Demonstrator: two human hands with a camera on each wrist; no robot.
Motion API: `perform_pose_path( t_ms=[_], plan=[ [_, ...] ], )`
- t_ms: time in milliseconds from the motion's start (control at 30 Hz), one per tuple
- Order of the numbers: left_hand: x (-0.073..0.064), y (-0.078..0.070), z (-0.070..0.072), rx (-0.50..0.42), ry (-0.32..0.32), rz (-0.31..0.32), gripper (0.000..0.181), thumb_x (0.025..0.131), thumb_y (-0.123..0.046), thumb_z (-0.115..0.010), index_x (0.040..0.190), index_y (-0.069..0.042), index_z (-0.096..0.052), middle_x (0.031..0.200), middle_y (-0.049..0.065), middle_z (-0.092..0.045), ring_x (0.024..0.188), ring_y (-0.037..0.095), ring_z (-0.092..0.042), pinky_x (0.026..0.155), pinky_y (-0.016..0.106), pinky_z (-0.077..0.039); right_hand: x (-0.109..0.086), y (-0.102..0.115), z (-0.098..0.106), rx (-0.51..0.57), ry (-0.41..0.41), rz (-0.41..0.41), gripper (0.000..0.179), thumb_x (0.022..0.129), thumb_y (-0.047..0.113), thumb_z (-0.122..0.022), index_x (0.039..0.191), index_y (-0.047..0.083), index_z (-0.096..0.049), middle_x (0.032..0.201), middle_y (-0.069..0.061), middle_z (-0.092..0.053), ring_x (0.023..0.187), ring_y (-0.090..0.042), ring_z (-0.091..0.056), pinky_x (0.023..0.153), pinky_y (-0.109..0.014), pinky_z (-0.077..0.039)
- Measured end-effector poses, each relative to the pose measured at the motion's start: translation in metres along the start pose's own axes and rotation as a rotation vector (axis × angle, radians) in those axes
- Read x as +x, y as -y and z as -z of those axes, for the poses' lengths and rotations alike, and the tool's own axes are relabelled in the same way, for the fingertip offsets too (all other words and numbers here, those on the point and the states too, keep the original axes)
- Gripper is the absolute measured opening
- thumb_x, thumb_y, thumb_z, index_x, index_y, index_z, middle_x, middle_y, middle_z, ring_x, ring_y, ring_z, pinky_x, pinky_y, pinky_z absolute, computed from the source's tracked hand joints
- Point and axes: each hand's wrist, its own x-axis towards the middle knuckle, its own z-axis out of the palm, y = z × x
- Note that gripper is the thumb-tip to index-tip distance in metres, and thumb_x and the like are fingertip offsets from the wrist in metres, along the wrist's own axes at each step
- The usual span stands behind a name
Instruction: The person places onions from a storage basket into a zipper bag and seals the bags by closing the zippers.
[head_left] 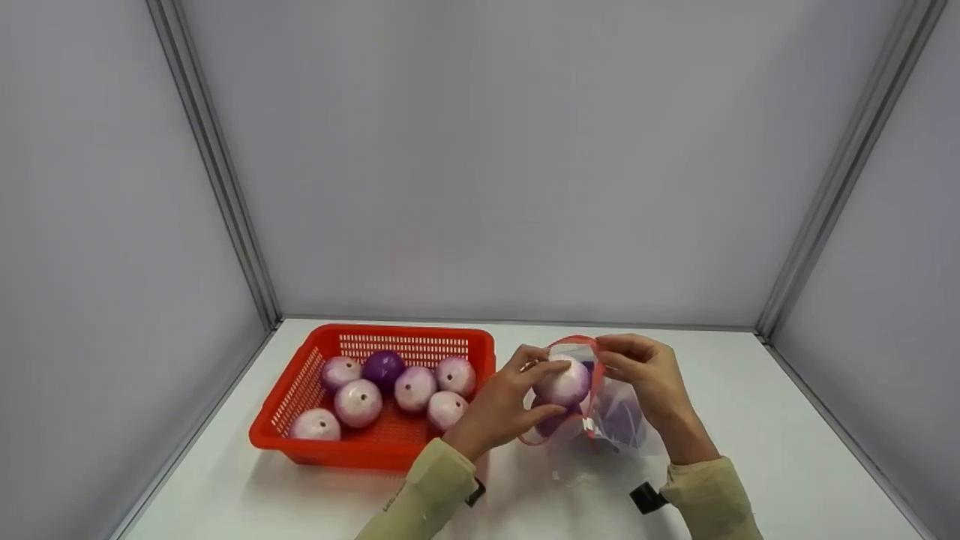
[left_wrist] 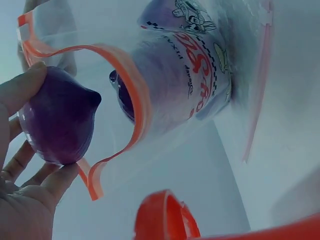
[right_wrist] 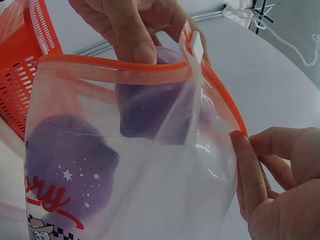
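My left hand point(head_left: 504, 401) grips a purple-and-white onion point(head_left: 564, 382) at the mouth of a clear zip bag point(head_left: 622, 420). In the left wrist view the pointed end of that onion point(left_wrist: 60, 117) faces into the bag's orange-rimmed opening. With thumb and fingers, my right hand point(head_left: 646, 375) pinches the bag's orange rim point(right_wrist: 220, 92); a white slider point(right_wrist: 197, 47) sits on that rim. Through the printed plastic another purple onion point(right_wrist: 72, 165) shows inside the bag. The right wrist view shows the held onion partly behind the near bag wall.
A red plastic basket point(head_left: 352, 455) with several onions point(head_left: 358, 403) stands to the left of the bag. Another flat plastic piece with a pink zip strip point(left_wrist: 262, 90) lies beside the bag on the white table point(head_left: 757, 450). Grey-white panels point(head_left: 480, 165) enclose the table.
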Motion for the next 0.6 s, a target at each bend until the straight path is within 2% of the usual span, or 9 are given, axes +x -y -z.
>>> perform_pose_path(
  t_ms=[167, 333, 433, 600],
  plan=[
    [0.001, 0.002, -0.005, 0.005, -0.08, -0.018, 0.035, 0.095, -0.016, -0.076, 0.13, -0.017, -0.068, 0.129, 0.003, -0.058, 0.107, 0.018, -0.07, 0.101, 0.025, -0.055, -0.001, -0.001, 0.002, -0.005, 0.006, 0.002, 0.029, 0.095, 0.001, -0.072, 0.12, -0.013, -0.069, 0.101, -0.003, -0.076, 0.094, -0.02, -0.074, 0.083, -0.03, -0.063],
    [-0.003, 0.001, -0.004, -0.018, -0.069, -0.031, 0.027, 0.095, -0.013, -0.076, 0.122, -0.014, -0.072, 0.12, 0.002, -0.063, 0.104, 0.016, -0.067, 0.1, 0.023, -0.055, -0.001, 0.0, 0.002, -0.003, -0.007, 0.001, 0.029, 0.094, 0.001, -0.074, 0.118, -0.013, -0.07, 0.098, -0.003, -0.077, 0.091, -0.018, -0.074, 0.081, -0.03, -0.063],
    [-0.007, 0.002, -0.002, -0.018, -0.057, -0.025, 0.027, 0.096, -0.013, -0.075, 0.123, -0.016, -0.072, 0.12, 0.001, -0.065, 0.107, 0.015, -0.067, 0.101, 0.023, -0.055, -0.001, 0.0, 0.001, -0.004, -0.007, -0.001, 0.029, 0.093, 0.0, -0.074, 0.118, -0.013, -0.07, 0.097, -0.002, -0.077, 0.09, -0.016, -0.073, 0.082, -0.029, -0.063],
    [-0.015, 0.006, 0.009, 0.008, -0.082, -0.008, 0.029, 0.096, -0.013, -0.074, 0.124, -0.017, -0.071, 0.119, 0.001, -0.065, 0.108, 0.016, -0.067, 0.1, 0.026, -0.056, -0.001, 0.001, 0.0, 0.01, -0.013, -0.004, 0.029, 0.093, -0.001, -0.074, 0.118, -0.014, -0.069, 0.096, -0.002, -0.077, 0.088, -0.013, -0.074, 0.081, -0.028, -0.063]
  ],
)
